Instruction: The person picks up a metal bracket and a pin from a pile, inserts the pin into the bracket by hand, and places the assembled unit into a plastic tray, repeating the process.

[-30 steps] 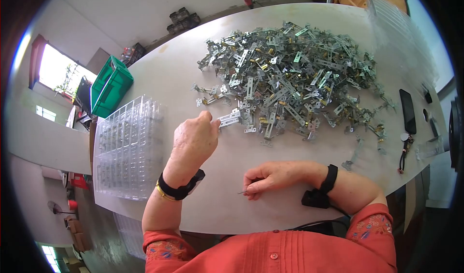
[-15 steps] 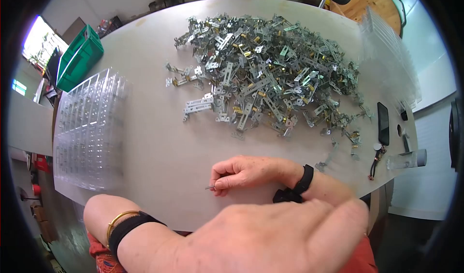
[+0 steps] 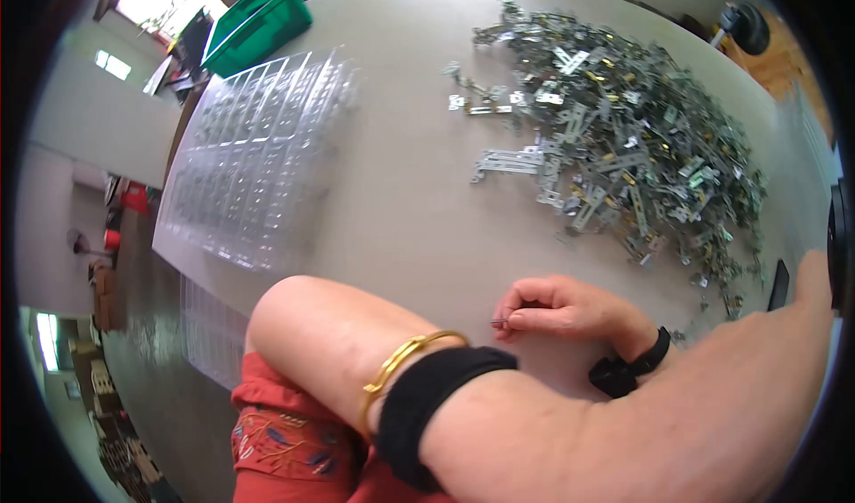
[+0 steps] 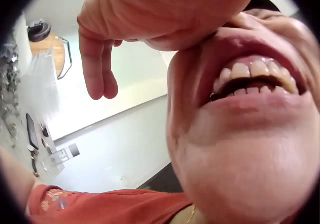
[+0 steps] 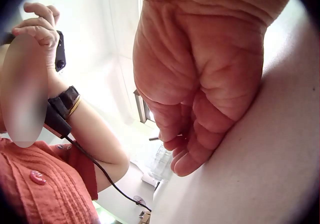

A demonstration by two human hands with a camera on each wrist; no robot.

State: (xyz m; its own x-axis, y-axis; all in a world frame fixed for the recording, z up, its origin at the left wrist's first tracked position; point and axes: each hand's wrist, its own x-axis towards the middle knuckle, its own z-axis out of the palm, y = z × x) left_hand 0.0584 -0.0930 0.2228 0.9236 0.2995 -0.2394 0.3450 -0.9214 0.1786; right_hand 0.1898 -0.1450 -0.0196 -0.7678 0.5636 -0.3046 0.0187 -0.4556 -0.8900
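Observation:
My right hand point(image 3: 574, 307) rests low over the table point(image 3: 401, 209), its fingers curled in. Between thumb and forefinger it pinches a thin metal pin point(image 3: 499, 322), whose tip also pokes out in the right wrist view, beside the thumb of the right hand point(image 5: 200, 79). The left hand point(image 4: 160, 14) is raised to the person's face, fingers bent loosely downward with nothing seen in them. From the side, the right wrist view shows this left hand point(image 5: 41, 26) up at the head. Beyond the right hand lies a heap of small metal brackets point(image 3: 623, 138), some with brass-coloured parts.
Stacked clear plastic trays point(image 3: 258, 156) with small parts stand at the table's left, a green crate point(image 3: 258, 27) behind them. More clear trays point(image 3: 806, 165) are at the right edge, near a dark phone point(image 3: 779, 285). The left forearm point(image 3: 552, 423) crosses the near side.
My left hand has left the brackets at the heap's near left edge and gone up to the face. The right hand stays on the table with the pin. The head view has swung left.

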